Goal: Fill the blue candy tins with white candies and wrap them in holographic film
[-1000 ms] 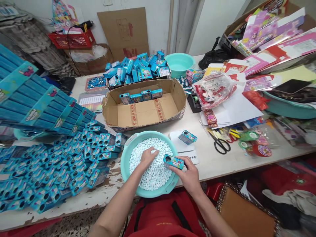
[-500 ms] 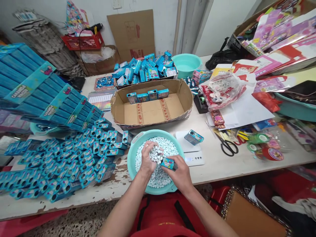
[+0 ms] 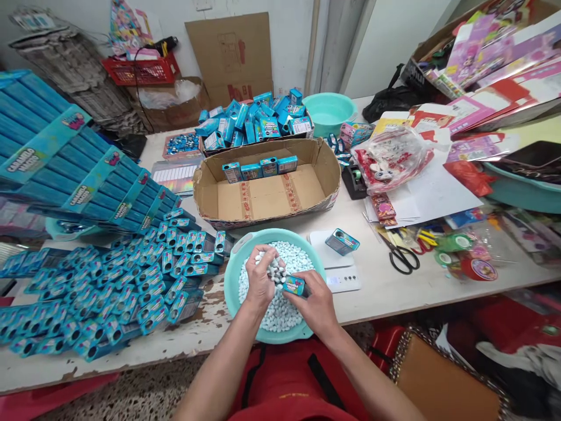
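A teal basin [image 3: 232, 279] full of small white candies [image 3: 280, 310] sits at the table's near edge. My left hand [image 3: 259, 279] is cupped over it, closed round a handful of candies beside the mouth of a small blue box [image 3: 294, 285]. My right hand [image 3: 316, 304] grips that box, tilted toward the left hand. Another blue box [image 3: 344, 241] lies on a white scale [image 3: 335, 266] just right of the basin.
Several empty blue boxes [image 3: 118, 292] cover the table on the left under stacked flat blue cartons [image 3: 65, 169]. A cardboard tray [image 3: 267, 187] with a row of filled boxes stands behind the basin. Scissors [image 3: 401, 254], tape rolls [image 3: 456, 242] and papers lie right.
My left hand has lifted out of the candies with a handful and come against the box. My right hand turned the box on end, toward the left hand.
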Available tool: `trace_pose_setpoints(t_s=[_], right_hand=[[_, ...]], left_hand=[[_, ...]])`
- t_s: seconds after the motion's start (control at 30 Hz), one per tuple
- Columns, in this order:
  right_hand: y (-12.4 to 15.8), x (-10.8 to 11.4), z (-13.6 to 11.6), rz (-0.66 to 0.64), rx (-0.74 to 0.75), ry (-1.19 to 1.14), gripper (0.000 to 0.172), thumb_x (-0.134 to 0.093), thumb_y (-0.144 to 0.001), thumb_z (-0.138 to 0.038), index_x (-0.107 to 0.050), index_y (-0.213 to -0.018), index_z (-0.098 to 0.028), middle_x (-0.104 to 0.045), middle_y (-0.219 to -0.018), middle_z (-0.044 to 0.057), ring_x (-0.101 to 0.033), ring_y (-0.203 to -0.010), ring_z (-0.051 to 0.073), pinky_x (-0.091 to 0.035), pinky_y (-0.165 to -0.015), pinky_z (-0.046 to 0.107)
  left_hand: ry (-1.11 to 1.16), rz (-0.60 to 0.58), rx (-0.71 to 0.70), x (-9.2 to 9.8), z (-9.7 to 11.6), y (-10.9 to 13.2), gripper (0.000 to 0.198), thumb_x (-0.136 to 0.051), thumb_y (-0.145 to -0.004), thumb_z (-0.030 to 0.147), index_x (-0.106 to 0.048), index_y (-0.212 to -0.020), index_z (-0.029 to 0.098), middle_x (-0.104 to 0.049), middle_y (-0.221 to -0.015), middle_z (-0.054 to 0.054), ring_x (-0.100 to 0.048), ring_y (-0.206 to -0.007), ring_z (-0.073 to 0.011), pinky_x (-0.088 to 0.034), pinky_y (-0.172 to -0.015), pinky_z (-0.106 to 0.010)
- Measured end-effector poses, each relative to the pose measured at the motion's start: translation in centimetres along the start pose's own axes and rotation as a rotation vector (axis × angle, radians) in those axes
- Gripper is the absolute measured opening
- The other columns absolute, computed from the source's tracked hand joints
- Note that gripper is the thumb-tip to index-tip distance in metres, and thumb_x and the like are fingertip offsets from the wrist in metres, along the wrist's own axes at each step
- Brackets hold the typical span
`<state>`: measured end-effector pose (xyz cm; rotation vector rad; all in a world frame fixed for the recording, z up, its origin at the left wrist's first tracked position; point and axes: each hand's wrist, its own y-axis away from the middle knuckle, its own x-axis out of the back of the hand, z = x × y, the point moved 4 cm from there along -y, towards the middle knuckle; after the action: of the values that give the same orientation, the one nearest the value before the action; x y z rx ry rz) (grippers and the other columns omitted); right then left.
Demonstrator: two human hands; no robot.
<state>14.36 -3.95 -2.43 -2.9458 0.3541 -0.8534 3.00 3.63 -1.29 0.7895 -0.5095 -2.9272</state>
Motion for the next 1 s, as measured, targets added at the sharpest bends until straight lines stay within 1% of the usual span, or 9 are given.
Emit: trace_pose_setpoints(t_s=[0.13,0.23,0.3,0.47,0.6,0.7,0.9,1.0], right_hand=[[-0.3,0.2,0.3,-0.001,-0.008,-0.037,0.026,-0.072,-0.071,-0.028,-0.062,-0.094,-0.023,-0.063,-0.089,0.004,-0.060,-0.087,0.023,-0.047,-0.076,0.035],[-0.4,0.4,0.5,-0.004,-0.010,-0.049,0.026,-0.073,-0.070,-0.029,-0.063,-0.094,-0.023,-0.063,-0.089,0.004,-0.060,-0.086,0.023,-0.048,-0.075,0.035],[-0.5,0.5,0.5,-0.006,-0.018,-0.062,0.027,-0.074,-0.070,-0.029,-0.063,-0.093,-0.023,-0.063,-0.089,0.004,-0.060,-0.086,0.023,-0.048,-0.076,0.035],[-0.7,0.6,0.5,0.000,-0.039,-0.117,0.028,-0.075,-0.069,-0.030,-0.063,-0.094,-0.023,-0.063,-0.089,0.004,-0.061,-0.086,0.022,-0.048,-0.076,0.035],[-0.8,0.6,0.7,0.002,-0.044,-0.138,0.029,-0.076,-0.067,-0.028,-0.064,-0.093,-0.023,-0.064,-0.089,0.003,-0.061,-0.086,0.022,-0.048,-0.077,0.035],[-1.1,0.5,0.8,0.006,-0.046,-0.145,0.031,-0.077,-0.066,-0.027,-0.063,-0.094,-0.023,-0.064,-0.091,0.004,-0.060,-0.089,0.023,-0.047,-0.079,0.036],[-1.9,-0.2,0.7,-0.034,-0.029,-0.131,0.031,-0.077,-0.065,-0.021,-0.063,-0.093,-0.023,-0.063,-0.091,0.003,-0.059,-0.088,0.023,-0.047,-0.077,0.036],[-2.0,-0.7,0.5,-0.023,-0.050,-0.153,0.031,-0.077,-0.065,-0.022,-0.063,-0.093,-0.023,-0.063,-0.089,0.003,-0.059,-0.087,0.022,-0.047,-0.077,0.036]], left_hand=[[-0.048,0.034,-0.018,-0.2,-0.1,-0.1,0.019,-0.066,-0.070,0.028,-0.051,-0.076,0.018,-0.049,-0.049,0.006,-0.050,-0.043,-0.0084,-0.036,-0.045,-0.019],[-0.060,0.078,-0.006,-0.2,-0.2,-0.1,0.022,-0.069,-0.067,0.028,-0.054,-0.080,0.017,-0.058,-0.061,0.003,-0.057,-0.052,-0.0101,-0.042,-0.051,-0.020],[-0.048,0.085,0.006,-0.3,-0.3,-0.1,0.023,-0.069,-0.067,0.031,-0.054,-0.078,0.016,-0.060,-0.067,0.002,-0.058,-0.056,-0.0106,-0.044,-0.053,-0.021],[-0.044,0.106,-0.035,-0.5,0.0,-0.2,0.023,-0.066,-0.072,0.035,-0.052,-0.072,0.017,-0.054,-0.063,0.004,-0.054,-0.055,-0.0082,-0.042,-0.050,-0.019],[-0.043,0.093,-0.041,-0.9,-0.1,-0.4,0.029,-0.065,-0.074,0.039,-0.048,-0.066,0.016,-0.052,-0.060,0.004,-0.052,-0.050,-0.0080,-0.041,-0.049,-0.020],[-0.044,0.101,-0.078,-1.0,-0.1,-0.3,0.029,-0.065,-0.074,0.038,-0.048,-0.065,0.017,-0.051,-0.057,0.004,-0.050,-0.048,-0.0076,-0.040,-0.049,-0.020],[-0.129,0.133,-0.160,-0.7,-0.3,-0.4,0.029,-0.063,-0.077,0.037,-0.049,-0.061,0.016,-0.051,-0.054,0.004,-0.052,-0.051,-0.0081,-0.043,-0.055,-0.021],[-0.107,0.166,-0.167,-0.3,-0.1,-0.4,0.030,-0.064,-0.075,0.038,-0.048,-0.062,0.017,-0.050,-0.054,0.005,-0.051,-0.048,-0.0078,-0.041,-0.050,-0.020]])
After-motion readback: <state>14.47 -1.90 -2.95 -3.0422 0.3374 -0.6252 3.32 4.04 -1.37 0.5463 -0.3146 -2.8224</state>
